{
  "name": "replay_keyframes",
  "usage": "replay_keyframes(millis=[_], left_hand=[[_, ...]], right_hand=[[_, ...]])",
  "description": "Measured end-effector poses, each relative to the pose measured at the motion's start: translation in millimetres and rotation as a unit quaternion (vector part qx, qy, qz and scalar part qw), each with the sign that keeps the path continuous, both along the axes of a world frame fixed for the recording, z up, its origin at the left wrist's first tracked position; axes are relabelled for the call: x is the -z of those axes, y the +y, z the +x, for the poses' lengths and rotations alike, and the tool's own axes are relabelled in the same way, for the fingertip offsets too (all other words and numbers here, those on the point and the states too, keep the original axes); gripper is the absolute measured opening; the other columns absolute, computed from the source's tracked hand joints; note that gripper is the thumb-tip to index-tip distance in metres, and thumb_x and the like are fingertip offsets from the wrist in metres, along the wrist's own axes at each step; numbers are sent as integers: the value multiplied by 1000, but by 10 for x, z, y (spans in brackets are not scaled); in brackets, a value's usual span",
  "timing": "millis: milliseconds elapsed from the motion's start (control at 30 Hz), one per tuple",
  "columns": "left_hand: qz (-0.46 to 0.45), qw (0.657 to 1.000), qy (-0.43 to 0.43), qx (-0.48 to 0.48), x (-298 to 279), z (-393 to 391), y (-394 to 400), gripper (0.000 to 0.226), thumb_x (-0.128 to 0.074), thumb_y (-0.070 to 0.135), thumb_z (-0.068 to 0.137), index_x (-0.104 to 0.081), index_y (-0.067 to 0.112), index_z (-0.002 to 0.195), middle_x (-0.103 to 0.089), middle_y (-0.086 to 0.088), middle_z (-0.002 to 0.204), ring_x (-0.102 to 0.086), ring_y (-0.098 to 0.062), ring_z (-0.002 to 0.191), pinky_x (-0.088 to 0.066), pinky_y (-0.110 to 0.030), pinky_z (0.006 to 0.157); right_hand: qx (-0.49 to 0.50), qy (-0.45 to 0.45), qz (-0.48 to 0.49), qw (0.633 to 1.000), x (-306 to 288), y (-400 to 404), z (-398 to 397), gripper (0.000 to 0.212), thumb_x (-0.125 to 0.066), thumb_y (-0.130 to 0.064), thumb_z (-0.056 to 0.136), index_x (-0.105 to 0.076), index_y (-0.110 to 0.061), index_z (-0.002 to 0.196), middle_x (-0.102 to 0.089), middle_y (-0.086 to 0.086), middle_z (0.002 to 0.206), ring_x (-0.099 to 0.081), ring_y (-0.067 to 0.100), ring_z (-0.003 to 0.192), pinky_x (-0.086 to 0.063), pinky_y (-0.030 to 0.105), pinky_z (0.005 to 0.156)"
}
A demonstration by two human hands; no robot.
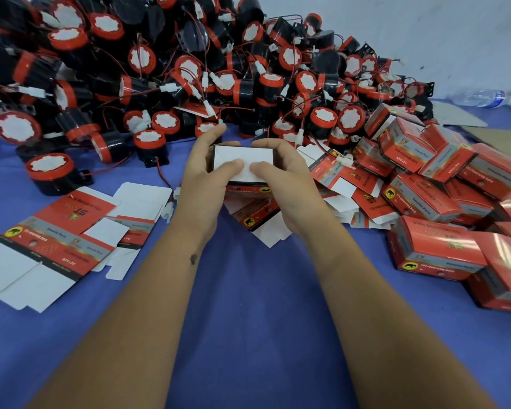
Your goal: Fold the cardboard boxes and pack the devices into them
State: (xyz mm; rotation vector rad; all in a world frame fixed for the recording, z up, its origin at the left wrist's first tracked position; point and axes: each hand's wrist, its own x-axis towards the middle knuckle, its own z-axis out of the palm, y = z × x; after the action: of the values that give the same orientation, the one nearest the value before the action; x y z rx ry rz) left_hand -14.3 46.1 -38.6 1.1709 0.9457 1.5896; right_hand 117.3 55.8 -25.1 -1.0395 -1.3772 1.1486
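Observation:
A small red cardboard box (242, 156) is held above the blue table, its white end flaps facing me. My left hand (202, 184) grips its left side and my right hand (286, 184) grips its right side. Both thumbs press on the white flaps near the middle. A huge heap of black-and-red round devices (160, 78) with red wires and white plugs fills the back of the table. Flat unfolded red-and-white box blanks (56, 240) lie at the left. More blanks (257, 216) lie under my hands.
A pile of closed red boxes (440, 202) covers the right side. A clear plastic bottle (484, 97) lies at the far right by the wall. The blue tablecloth (248, 320) spreads in front of me.

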Motion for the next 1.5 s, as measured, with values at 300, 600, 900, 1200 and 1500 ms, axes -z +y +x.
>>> replay_keyframes(millis=[300,600,900,1200,1500], left_hand=[[37,997,44,-51,-18,6,7,33,-67,2,91,-65,26,114,-67,2,118,-66,-19,111,-60,-36,77],[-21,994,103,-43,-1,63,-9,68,-42,61,90,-20,47,153,-14,15,164,-9,-5,151,-10,-43,124],[-62,982,175,-47,74,28,83,55,-64,36,95,-41,27,145,-67,20,102,-64,7,92,-50,-17,79],[-56,969,208,-120,102,-54,136,70,-71,33,90,-35,23,149,-48,-3,142,-53,-18,125,-47,-40,105],[-31,962,261,-71,141,21,79,74,-78,32,84,-36,25,145,-48,32,106,-49,14,94,-35,7,65]], right_hand=[[63,-46,76,994,-19,-49,-35,23,-56,-18,95,-60,-27,116,-60,-3,115,-57,17,111,-53,33,91],[69,32,107,991,-108,-145,-61,25,-53,-24,91,-70,-9,102,-59,-1,119,-53,2,112,-41,12,91],[168,-53,110,978,-69,65,332,39,-44,-26,103,-48,-26,143,-50,-6,143,-46,7,131,-40,34,111],[247,-381,-11,891,143,301,653,79,-51,-36,95,-3,-27,157,-30,5,156,-15,27,146,-8,52,119],[270,-568,22,777,93,269,540,21,-49,-13,96,-59,-7,114,-52,15,125,-47,35,118,-32,41,97]])
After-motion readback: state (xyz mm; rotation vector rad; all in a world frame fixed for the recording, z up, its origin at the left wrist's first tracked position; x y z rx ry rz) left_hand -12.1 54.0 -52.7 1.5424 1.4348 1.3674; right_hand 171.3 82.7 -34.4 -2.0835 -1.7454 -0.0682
